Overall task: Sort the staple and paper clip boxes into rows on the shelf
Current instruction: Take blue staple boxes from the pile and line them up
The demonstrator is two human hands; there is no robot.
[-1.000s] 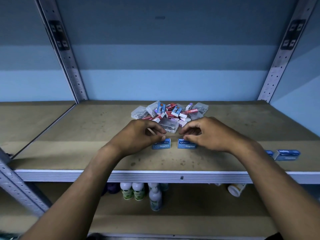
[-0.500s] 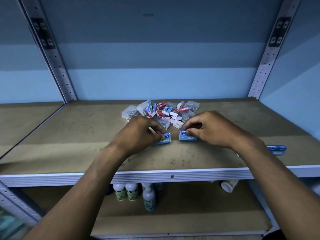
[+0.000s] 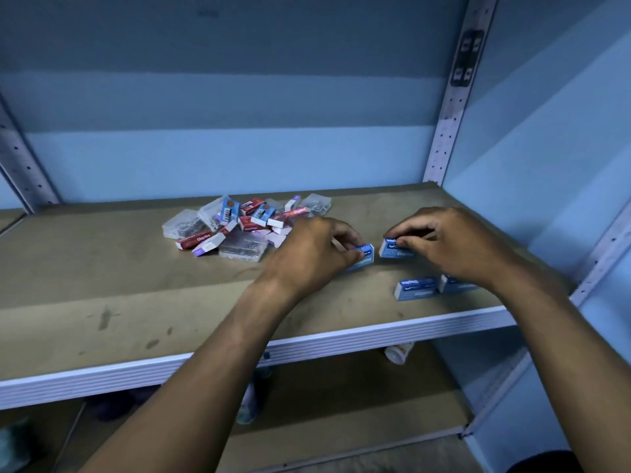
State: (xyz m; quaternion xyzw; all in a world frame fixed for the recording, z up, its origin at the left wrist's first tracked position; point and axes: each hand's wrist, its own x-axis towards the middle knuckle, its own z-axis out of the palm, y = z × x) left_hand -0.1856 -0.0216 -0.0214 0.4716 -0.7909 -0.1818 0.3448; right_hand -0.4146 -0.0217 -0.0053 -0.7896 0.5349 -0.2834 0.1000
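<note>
A jumbled pile (image 3: 239, 227) of red, blue and white staple boxes and clear paper clip boxes lies at the back middle of the brown shelf (image 3: 102, 285). My left hand (image 3: 314, 254) grips a blue staple box (image 3: 362, 259) to the right of the pile. My right hand (image 3: 450, 244) pinches a second blue staple box (image 3: 392, 250) just beside it. Two more blue staple boxes (image 3: 416, 287) (image 3: 454, 285) lie side by side nearer the front edge, the right one partly hidden under my right wrist.
A perforated metal upright (image 3: 450, 107) stands at the shelf's back right corner, another at the far left (image 3: 20, 165). The blue wall closes the right side. Bottles (image 3: 249, 401) and a white jar (image 3: 397, 353) sit on the lower shelf.
Both hands have carried their blue staple boxes rightward from the shelf's middle toward the two boxes near the right end. The view has swung right.
</note>
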